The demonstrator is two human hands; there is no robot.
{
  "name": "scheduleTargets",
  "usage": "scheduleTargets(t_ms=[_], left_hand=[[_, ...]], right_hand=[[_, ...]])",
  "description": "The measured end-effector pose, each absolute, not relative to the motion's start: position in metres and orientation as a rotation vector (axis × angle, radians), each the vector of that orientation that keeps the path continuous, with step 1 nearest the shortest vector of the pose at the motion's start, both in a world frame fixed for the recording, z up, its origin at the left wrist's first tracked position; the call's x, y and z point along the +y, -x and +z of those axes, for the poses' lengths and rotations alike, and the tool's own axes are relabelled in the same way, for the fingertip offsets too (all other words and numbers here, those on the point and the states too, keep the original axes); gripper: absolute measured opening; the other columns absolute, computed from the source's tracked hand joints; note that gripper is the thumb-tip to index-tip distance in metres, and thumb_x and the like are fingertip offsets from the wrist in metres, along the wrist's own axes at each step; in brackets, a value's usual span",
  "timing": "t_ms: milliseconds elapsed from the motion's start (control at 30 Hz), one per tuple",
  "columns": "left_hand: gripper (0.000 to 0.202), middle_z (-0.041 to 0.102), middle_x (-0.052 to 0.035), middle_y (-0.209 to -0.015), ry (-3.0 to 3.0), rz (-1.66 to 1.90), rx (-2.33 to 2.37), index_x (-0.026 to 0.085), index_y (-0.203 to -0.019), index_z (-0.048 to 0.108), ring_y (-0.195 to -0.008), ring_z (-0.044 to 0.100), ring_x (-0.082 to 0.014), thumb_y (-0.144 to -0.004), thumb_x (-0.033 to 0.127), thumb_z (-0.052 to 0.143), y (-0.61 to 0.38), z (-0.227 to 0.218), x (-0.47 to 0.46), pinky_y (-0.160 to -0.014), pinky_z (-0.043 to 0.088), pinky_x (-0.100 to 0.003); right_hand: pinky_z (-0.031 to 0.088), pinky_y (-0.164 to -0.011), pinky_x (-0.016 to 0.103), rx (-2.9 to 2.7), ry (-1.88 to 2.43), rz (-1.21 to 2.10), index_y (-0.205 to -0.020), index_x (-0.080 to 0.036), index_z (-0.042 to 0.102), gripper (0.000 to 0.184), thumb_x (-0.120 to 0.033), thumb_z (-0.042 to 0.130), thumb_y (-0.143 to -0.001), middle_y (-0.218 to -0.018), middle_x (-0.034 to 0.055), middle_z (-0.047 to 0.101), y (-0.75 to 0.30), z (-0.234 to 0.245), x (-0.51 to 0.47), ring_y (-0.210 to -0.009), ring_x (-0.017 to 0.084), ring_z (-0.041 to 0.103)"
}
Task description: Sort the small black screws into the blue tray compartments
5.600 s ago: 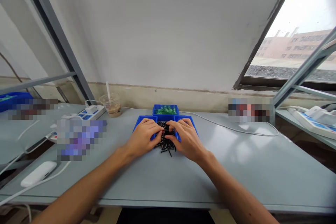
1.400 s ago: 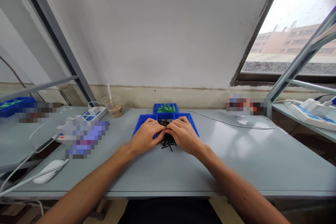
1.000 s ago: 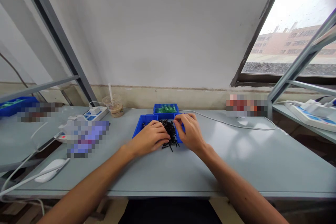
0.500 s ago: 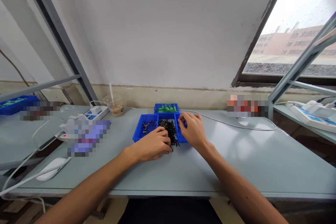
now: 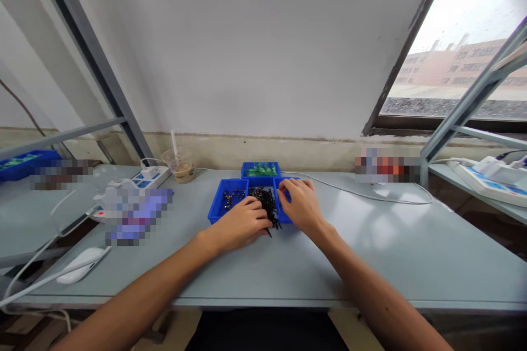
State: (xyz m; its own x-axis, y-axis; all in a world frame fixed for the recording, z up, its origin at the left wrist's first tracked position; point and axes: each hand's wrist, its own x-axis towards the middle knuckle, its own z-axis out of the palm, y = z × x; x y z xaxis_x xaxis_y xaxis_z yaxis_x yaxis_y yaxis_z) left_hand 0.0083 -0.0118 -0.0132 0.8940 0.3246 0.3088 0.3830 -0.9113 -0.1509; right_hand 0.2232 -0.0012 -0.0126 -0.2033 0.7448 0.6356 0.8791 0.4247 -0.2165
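Observation:
A heap of small black screws [image 5: 267,201] lies on the grey table [image 5: 370,252] between two blue bins. My left hand [image 5: 242,224] rests at the near edge of the heap, fingers curled onto the screws. The left blue bin [image 5: 224,204] holds a few small dark parts. My right hand [image 5: 300,205] lies over the right blue bin [image 5: 284,216], fingers bent down at its rim; what they hold is hidden. Behind stands a third blue bin [image 5: 260,169] with green parts.
At the back left are a plastic cup with a straw [image 5: 178,164] and a white power strip [image 5: 145,176]. A white mouse [image 5: 78,266] lies near the left front. A white cable [image 5: 362,193] runs across the back right. Metal shelf frames stand on both sides.
My hands have parted from the middle of the heap. The left hand drew back to the near edge, baring the left bin. The right hand moved over the right bin.

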Motion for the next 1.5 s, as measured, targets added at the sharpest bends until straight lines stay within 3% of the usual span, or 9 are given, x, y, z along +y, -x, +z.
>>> scheduleTargets(t_ms=[100, 367, 567, 1067, 1500], left_hand=[[0.02, 0.072, -0.0047, -0.1, 2.802, -0.409, -0.622, 0.023, -0.117, 0.07, -0.099, 0.059, -0.0229, -0.099, 0.028, 0.062, -0.009, -0.016, -0.011, -0.096, 0.038, -0.041], [0.015, 0.074, -0.0038, -0.097, 2.771, -0.363, -0.677, 0.022, -0.104, 0.074, -0.1, 0.059, -0.0234, -0.097, 0.018, 0.062, -0.01, -0.027, -0.007, -0.1, 0.036, -0.043], [0.013, 0.073, -0.0037, -0.086, 2.741, -0.354, -0.723, 0.019, -0.091, 0.073, -0.092, 0.059, -0.0226, -0.098, 0.024, 0.062, -0.012, -0.026, -0.01, -0.097, 0.036, -0.042], [0.015, 0.072, -0.0033, -0.087, 2.695, -0.361, -0.782, 0.02, -0.088, 0.073, -0.092, 0.059, -0.0221, -0.097, 0.029, 0.064, -0.013, -0.029, -0.012, -0.096, 0.036, -0.042], [0.016, 0.068, -0.0047, -0.084, 2.6, -0.414, -0.827, 0.016, -0.085, 0.069, -0.089, 0.06, -0.0226, -0.098, 0.023, 0.06, -0.019, -0.03, -0.014, -0.094, 0.039, -0.04]], right_hand=[[0.033, -0.087, 0.037, -2.004, 1.35, -0.263, -0.088, -0.023, 0.062, 0.011, -0.022, 0.057, -0.098, -0.09, 0.002, 0.075, -0.222, -0.013, -0.002, -0.082, 0.02, 0.064], [0.033, -0.086, 0.037, -2.019, 1.318, -0.278, -0.088, -0.023, 0.062, 0.012, -0.022, 0.057, -0.099, -0.089, 0.0027, 0.075, -0.22, -0.014, -0.002, -0.083, 0.02, 0.064], [0.033, -0.087, 0.037, -2.029, 1.324, -0.268, -0.088, -0.022, 0.063, 0.012, -0.022, 0.057, -0.099, -0.09, 0.0019, 0.075, -0.22, -0.014, -0.003, -0.084, 0.02, 0.065], [0.031, -0.088, 0.035, -2.051, 1.386, -0.243, -0.089, -0.022, 0.064, 0.012, -0.023, 0.058, -0.1, -0.091, 0.0011, 0.075, -0.218, -0.011, -0.005, -0.086, 0.019, 0.064], [0.033, -0.088, 0.036, -2.051, 1.344, -0.236, -0.088, -0.021, 0.063, 0.012, -0.022, 0.06, -0.099, -0.09, 0.0023, 0.075, -0.218, -0.011, -0.005, -0.085, 0.02, 0.064]])
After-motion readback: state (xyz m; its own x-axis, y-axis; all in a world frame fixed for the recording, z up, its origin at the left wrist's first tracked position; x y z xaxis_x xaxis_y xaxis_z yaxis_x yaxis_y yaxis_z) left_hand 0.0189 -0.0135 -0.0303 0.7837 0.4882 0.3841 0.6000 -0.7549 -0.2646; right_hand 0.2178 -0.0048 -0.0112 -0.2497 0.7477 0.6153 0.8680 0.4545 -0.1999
